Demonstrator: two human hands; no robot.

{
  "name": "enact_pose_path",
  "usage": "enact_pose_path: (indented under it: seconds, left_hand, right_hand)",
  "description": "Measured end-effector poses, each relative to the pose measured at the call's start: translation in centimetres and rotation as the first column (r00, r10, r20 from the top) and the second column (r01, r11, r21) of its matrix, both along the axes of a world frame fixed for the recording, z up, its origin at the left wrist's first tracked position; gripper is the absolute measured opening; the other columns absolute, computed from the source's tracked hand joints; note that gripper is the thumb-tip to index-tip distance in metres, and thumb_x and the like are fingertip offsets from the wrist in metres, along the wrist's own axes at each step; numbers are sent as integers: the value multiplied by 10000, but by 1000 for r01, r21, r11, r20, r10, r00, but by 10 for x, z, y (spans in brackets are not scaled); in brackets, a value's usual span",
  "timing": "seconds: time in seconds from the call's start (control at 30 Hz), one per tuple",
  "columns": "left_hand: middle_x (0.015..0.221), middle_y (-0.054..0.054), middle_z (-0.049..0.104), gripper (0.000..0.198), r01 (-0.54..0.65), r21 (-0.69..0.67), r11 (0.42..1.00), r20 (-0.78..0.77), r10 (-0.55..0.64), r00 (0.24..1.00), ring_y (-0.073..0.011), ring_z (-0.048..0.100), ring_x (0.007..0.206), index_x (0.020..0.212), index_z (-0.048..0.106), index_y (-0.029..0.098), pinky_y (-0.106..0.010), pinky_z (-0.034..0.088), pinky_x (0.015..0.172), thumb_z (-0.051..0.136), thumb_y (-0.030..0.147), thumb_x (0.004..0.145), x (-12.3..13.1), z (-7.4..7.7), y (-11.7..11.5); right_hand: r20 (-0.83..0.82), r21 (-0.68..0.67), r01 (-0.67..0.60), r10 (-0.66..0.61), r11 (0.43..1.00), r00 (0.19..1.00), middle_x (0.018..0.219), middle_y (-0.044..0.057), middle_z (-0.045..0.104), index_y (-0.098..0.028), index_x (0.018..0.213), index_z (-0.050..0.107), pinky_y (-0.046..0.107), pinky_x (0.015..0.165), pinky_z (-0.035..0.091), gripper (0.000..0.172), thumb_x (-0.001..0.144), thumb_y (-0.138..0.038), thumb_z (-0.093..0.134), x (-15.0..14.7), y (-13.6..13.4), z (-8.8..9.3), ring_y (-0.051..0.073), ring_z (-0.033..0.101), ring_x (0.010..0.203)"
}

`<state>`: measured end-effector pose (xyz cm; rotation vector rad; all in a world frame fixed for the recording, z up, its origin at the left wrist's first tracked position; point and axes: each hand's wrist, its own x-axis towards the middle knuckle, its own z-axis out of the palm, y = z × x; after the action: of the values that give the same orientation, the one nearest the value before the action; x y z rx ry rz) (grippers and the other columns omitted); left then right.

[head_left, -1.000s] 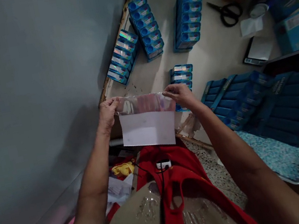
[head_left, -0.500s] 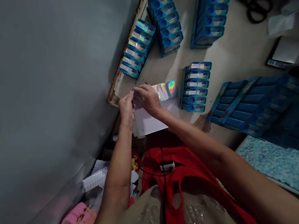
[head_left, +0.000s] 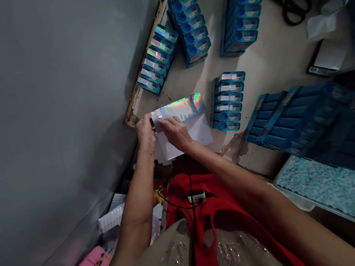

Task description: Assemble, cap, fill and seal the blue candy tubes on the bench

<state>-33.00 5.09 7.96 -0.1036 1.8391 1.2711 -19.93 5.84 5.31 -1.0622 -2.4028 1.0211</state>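
Observation:
Near the table's front left corner lies a shiny holographic sheet over white paper. My left hand is closed at the sheet's left end, and a small dark thing shows at its fingertips, too small to name. My right hand rests on the sheet's left part with its fingers bent together; what they hold, if anything, is hidden. A small pale strip shows on the sheet just above the right fingers. Right of the sheet stands a row of small blue boxes, several with shiny strips on their ends.
More rows of blue boxes stand farther back. Black scissors and a dark-edged flat item lie to the right. Bundled blue boxes sit near a tray of small blue pieces. A grey wall bounds the left.
My right hand has moved down and slightly left, uncovering more of the holographic sheet. My left hand has shifted slightly left and down. The camera view has shifted a little.

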Motion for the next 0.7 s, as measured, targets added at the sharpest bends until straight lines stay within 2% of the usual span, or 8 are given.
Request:
enact_pose_path:
  seconds: [0.1,0.17,0.27,0.37,0.53,0.7]
  left_hand:
    - [631,2,638,151,54,27,998,45,-56,997,-108,542,536,672,670,189,-218,377,485,691,329,727,-4,9,-1]
    - [659,-4,657,153,96,43,994,39,-97,994,-112,560,565,697,691,195,-215,398,502,710,344,720,-3,16,-4]
    - [688,-4,662,186,181,84,980,10,-182,983,-114,573,595,697,686,194,-220,430,540,736,370,729,1,25,-8]
    - [708,-7,669,170,237,150,960,-15,-237,971,-118,589,634,710,695,182,-226,449,583,746,341,736,8,28,-10]
    - [595,20,594,169,141,135,981,-13,-140,990,-98,533,575,691,699,164,-214,411,566,764,315,732,14,22,-6]
    - [620,19,627,57,151,128,980,-2,-152,988,-95,532,578,699,714,169,-199,415,550,709,224,715,9,20,-6]
  right_hand:
    - [-3,-9,112,-112,994,994,1112,126,740,-156,1364,659,367,986,506,378,1048,-310,522,2,6,9,251,640,1040]
    - [9,10,142,-142,990,990,1096,114,727,-180,1456,590,356,955,496,442,1049,-340,532,-1,15,15,243,626,1012]
    - [92,68,52,-58,996,994,1131,116,705,-230,1467,596,370,928,468,433,1055,-342,519,-8,28,22,258,592,1034]
    - [196,86,-27,10,996,981,1134,127,692,-245,1453,620,390,916,443,416,1071,-320,472,-12,32,23,277,570,1066]
    - [251,102,-69,41,992,967,1230,171,652,-200,1564,501,409,977,431,515,1061,-192,393,-10,19,15,305,540,1194]
    - [244,92,-114,89,989,966,1262,168,658,-184,1582,475,429,1019,437,554,1049,-145,334,-5,18,12,311,549,1216]
